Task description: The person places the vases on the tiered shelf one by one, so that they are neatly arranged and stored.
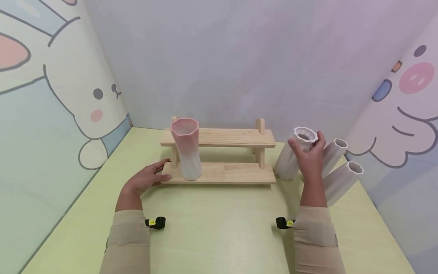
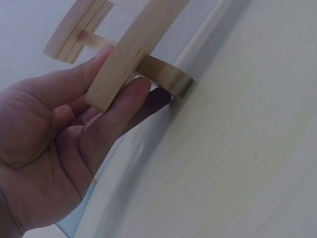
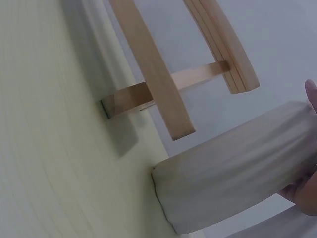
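A white vase [image 1: 295, 154] is gripped near its rim by the right hand [image 1: 309, 158], the thumb on the left side and the fingers curled round the right side; the vase stands tilted, with its base seen on the table [image 1: 219, 228] in the right wrist view [image 3: 233, 168]. It is placed just beside the right end of a two-tier wooden shelf [image 1: 219, 137], at about 3 o'clock from the shelf's middle. Two more white vases, one [image 1: 333, 152] behind the hand and one [image 1: 342, 180] nearer the viewer, are leaned toward the right wall at about 3 to 4 o'clock from the held vase. The left hand [image 1: 147, 179] is laid at the left end of the lower board [image 1: 236, 173], at about 9 o'clock from the shelf's middle. In the left wrist view the board's end [image 2: 121, 64] is seen to be held between the thumb on top and the fingers [image 2: 124, 106] underneath, so the grip is closed lightly on the board. A pink-and-white vase [image 1: 186, 152] is stood upright on the lower board near its left end, just beside the left hand's fingertips, its rim reaching above the upper board. The shelf is set near the back wall, at 12 o'clock from the viewer. Small black-and-yellow devices [image 1: 155, 222] are worn at the wrists.
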### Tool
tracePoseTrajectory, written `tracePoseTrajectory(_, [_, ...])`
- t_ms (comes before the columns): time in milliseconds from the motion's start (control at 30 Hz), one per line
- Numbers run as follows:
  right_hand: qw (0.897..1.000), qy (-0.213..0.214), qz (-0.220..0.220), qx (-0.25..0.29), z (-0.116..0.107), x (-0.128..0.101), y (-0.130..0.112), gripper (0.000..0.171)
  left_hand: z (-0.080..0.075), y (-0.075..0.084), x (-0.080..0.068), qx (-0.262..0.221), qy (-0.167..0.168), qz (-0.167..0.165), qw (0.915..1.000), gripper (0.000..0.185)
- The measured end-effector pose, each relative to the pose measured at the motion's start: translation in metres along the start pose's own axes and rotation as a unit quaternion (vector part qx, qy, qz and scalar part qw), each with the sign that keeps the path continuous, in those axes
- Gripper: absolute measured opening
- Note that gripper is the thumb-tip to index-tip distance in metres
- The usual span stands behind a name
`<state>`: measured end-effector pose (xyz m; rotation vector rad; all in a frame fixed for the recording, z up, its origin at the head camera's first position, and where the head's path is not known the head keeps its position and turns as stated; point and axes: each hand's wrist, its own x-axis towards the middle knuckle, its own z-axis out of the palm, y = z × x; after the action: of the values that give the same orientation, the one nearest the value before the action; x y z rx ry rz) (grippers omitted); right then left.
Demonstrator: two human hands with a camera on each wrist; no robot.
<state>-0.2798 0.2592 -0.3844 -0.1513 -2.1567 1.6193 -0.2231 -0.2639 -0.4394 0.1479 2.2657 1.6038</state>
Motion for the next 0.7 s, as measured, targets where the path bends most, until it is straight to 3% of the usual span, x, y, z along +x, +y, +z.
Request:
tracePoseTrajectory(200, [1.0, -0.006, 0.013, -0.01, 0.002, -0.001, 0.009, 0.092, -0.003, -0.013, 0.007, 0.004, 0.006, 0.004, 1.0, 0.078])
tracePoseTrajectory(467, [0.999, -0.015, 0.022, -0.025, 0.004, -0.001, 0.015, 0.089, -0.004, -0.012, 0.008, 0.006, 0.004, 0.004, 1.0, 0.079])
tracePoseTrajectory(700, [0.999, 0.015, 0.002, -0.037, 0.008, 0.001, 0.02, 0.081, -0.005, -0.015, 0.01, 0.005, 0.004, -0.003, 1.0, 0.08])
